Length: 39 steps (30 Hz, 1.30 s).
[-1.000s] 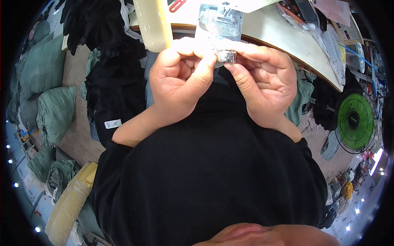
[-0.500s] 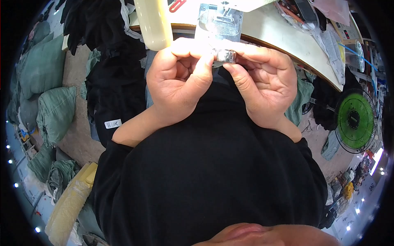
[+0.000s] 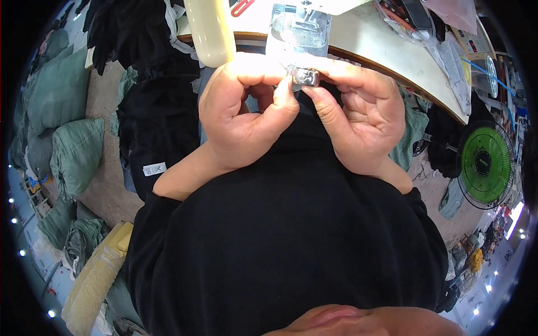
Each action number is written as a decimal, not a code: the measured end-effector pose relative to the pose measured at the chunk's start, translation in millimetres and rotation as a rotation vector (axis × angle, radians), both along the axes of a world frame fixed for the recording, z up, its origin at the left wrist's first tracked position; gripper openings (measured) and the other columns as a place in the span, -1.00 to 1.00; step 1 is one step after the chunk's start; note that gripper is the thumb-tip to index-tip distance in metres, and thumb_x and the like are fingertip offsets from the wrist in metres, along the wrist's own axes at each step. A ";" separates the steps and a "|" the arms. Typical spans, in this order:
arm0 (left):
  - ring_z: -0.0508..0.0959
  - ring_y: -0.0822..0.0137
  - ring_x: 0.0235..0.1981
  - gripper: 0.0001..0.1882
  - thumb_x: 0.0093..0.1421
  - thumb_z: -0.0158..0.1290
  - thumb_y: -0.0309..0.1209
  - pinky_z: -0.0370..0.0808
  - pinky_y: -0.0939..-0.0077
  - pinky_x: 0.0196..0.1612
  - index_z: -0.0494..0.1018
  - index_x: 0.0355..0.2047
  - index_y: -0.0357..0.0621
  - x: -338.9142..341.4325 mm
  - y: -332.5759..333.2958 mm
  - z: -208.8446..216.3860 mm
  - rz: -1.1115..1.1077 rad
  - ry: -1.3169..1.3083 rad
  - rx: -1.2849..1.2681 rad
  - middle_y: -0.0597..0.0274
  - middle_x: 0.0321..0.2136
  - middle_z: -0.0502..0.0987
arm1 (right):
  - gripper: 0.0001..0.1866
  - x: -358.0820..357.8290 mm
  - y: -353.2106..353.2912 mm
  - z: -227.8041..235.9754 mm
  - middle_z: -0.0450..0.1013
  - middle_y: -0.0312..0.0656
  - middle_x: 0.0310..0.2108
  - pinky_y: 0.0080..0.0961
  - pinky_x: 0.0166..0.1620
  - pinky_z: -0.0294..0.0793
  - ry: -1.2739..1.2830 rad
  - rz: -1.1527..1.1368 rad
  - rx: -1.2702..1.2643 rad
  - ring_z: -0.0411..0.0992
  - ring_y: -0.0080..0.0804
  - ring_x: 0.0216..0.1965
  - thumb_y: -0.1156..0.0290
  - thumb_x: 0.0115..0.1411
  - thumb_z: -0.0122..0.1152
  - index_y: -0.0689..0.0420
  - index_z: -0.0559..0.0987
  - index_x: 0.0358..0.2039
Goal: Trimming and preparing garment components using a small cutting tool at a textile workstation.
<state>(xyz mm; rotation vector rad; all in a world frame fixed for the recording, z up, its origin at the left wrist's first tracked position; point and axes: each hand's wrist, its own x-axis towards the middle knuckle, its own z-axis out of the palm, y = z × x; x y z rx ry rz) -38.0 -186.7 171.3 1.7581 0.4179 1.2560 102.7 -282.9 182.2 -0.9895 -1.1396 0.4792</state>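
Observation:
Between the thumb and forefinger of my right hand is a small shiny metal bobbin case, its slotted side showing. The thumb and forefinger of my left hand are pinched together right beside the case's left edge. Whatever lies between those left fingertips is too small and too brightly lit to make out. Both hands are raised in front of the sewing machine's metal plate, with the other fingers curled in toward the palms.
The pale sewing table curves away to the right, with a clear plastic tray of tools on it. A cream cylindrical machine part stands left of the plate, near a red tool. Black cloth hangs at left; a green fan stands at right.
The bobbin case has turned a little in my right fingers, showing more of its slotted side. My left thumb has shifted slightly at the case's edge.

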 end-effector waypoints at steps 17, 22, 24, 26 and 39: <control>0.55 0.42 -0.21 -0.74 0.17 0.16 -0.74 0.50 0.60 -0.11 0.37 -0.18 -0.32 -12.0 -0.2 3.2 -0.095 0.138 0.035 0.06 -0.19 0.52 | -0.65 1.6 -0.7 -3.3 0.54 -0.08 -0.08 -0.56 0.00 0.55 -0.135 -0.083 0.030 0.57 -0.41 -0.08 0.72 0.13 0.34 0.32 0.50 -0.05; 0.54 0.43 -0.21 -0.73 0.16 0.16 -0.74 0.49 0.60 -0.11 0.36 -0.17 -0.31 -8.9 -0.3 3.1 -0.104 0.134 0.027 0.06 -0.19 0.51 | -0.66 0.9 -0.9 -3.7 0.55 -0.08 -0.10 -0.55 -0.01 0.56 -0.144 -0.101 0.029 0.58 -0.40 -0.09 0.69 0.14 0.35 0.32 0.51 -0.07; 0.39 0.66 -0.62 -0.75 0.01 0.29 -0.63 0.29 0.78 -0.59 0.44 -0.36 -0.18 -1.0 0.0 1.2 0.020 0.023 0.035 0.34 -0.44 0.53 | -0.67 0.3 -0.4 -3.6 0.56 -0.08 -0.11 -0.54 -0.01 0.56 -0.148 -0.109 0.039 0.58 -0.39 -0.10 0.68 0.14 0.35 0.31 0.52 -0.08; 0.40 0.66 -0.62 -0.75 0.01 0.29 -0.63 0.30 0.78 -0.59 0.44 -0.35 -0.18 -0.2 -0.3 0.1 0.020 0.015 0.028 0.34 -0.44 0.53 | -0.68 1.6 0.2 -3.3 0.58 -0.08 -0.13 -0.53 -0.02 0.56 -0.182 -0.118 0.040 0.59 -0.37 -0.11 0.67 0.13 0.36 0.29 0.53 -0.09; 0.40 0.69 -0.60 -0.76 0.03 0.29 -0.62 0.31 0.80 -0.56 0.44 -0.35 -0.19 -0.1 -1.2 -0.1 -0.002 -0.014 -0.025 0.36 -0.45 0.53 | -0.69 3.2 1.4 -2.7 0.59 -0.07 -0.14 -0.51 -0.03 0.56 -0.203 -0.110 0.061 0.59 -0.35 -0.13 0.68 0.12 0.35 0.28 0.54 -0.11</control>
